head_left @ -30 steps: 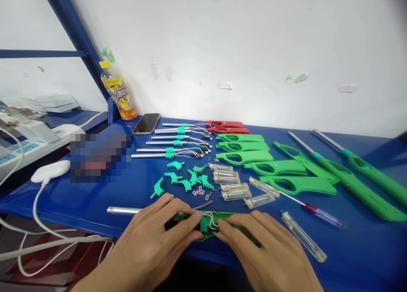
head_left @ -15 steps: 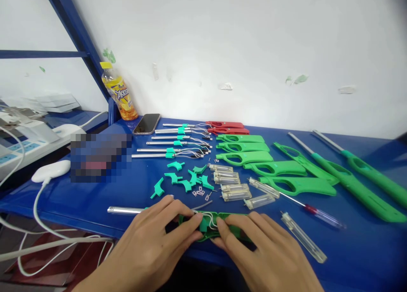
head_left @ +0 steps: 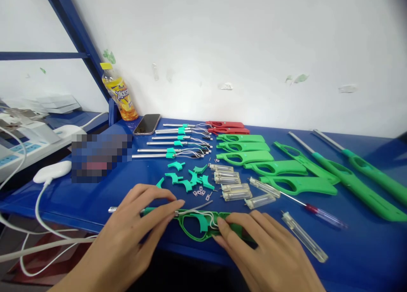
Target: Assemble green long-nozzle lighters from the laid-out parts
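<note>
Head view: fingers [head_left: 224,229] flank the green casing [head_left: 210,232].

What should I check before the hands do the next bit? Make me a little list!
1. Left hand on the silver rod: ok, fingers pinched near its inner end.
2. Right hand at the green case: ok, fingertips beside the white wires.
3. Teal piece in the case: ok for being there; cannot tell if it is pushed all the way in.
4. Wires lying flat: not ok, they curve loosely.
5. Thin grey tube tucked in: not ok, its tip points past the case's far edge.
6. Wire ends in place: cannot tell, the right fingers hide them.
</note>
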`<state>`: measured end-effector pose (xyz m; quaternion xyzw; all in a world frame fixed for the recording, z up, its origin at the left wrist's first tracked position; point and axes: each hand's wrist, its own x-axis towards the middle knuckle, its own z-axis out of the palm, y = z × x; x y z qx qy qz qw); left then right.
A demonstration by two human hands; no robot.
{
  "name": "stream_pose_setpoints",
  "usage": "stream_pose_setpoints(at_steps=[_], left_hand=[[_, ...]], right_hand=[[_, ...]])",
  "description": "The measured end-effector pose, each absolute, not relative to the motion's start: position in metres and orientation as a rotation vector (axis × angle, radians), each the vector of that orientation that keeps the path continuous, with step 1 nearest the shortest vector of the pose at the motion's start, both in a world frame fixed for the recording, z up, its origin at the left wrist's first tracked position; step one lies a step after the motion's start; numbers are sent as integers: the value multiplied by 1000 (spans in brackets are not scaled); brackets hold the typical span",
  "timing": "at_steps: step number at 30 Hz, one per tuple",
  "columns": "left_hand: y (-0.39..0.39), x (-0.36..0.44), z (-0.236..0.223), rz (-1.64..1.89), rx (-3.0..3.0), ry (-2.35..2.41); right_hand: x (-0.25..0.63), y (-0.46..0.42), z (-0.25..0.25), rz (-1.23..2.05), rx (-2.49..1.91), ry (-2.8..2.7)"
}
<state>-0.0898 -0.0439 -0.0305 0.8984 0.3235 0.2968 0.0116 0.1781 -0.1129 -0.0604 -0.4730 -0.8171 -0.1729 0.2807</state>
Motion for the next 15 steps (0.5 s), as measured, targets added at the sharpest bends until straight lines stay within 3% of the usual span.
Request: stream_pose_setpoints(at_steps=[15], left_hand=[[-45, -110, -52, 898, 2582, 1062]], right_hand=[[180, -115, -63, -424, -1289, -2198]])
